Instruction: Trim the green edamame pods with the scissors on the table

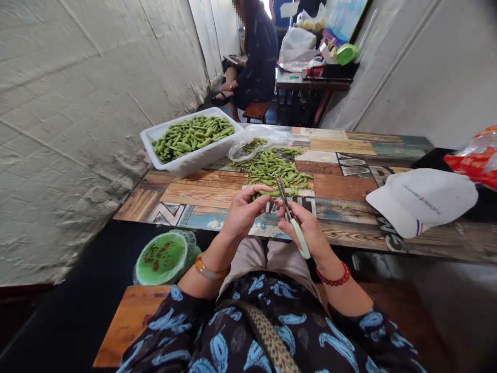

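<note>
My left hand (245, 211) pinches a green bean pod (268, 192) above the table's near edge. In my right hand (306, 225) are scissors (297, 228) with pale green handles, their blades pointing up and away beside the pod. Just beyond both hands lies a loose pile of green pods (272, 168). A clear plastic bag (274, 135) with small green trimmings (255, 145) rests behind the pile. To the left, a white tub (186, 167) holds many pods (194, 135).
The patchwork wooden table (341, 186) carries a white cap (425, 199) and a red package (479, 158) at right. A green round container (163, 259) sits low left. Beyond the table, a person (258, 57) sits near a cluttered side table (310, 83).
</note>
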Tool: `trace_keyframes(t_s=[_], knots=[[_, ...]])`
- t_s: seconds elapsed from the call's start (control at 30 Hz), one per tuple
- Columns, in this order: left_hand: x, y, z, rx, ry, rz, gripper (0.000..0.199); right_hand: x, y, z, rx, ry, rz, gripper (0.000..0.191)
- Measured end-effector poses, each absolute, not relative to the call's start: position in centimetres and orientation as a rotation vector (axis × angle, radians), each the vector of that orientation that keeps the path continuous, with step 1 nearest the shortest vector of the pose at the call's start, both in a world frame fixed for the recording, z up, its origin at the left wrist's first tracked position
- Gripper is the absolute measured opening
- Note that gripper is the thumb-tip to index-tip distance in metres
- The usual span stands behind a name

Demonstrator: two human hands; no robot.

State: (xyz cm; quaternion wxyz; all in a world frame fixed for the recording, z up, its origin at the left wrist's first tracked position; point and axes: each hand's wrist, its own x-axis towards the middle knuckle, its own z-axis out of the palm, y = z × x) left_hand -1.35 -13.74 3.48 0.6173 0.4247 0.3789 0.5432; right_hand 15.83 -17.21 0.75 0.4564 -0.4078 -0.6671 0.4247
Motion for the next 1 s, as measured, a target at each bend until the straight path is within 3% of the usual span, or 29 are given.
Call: trace_keyframes(t_s=[0.33,1.0], knots=[[-0.5,-13.5,3.8,1.035,0.848,1.247,0.026,16.7,-17.4,0.9,-0.883,-1.495,1.322,0.058],[0.3,-13.1,4.4,1.419,0.984,1.278,0.017,17.7,-17.7,1.8,-1.027,-1.542,1.195,0.052]])
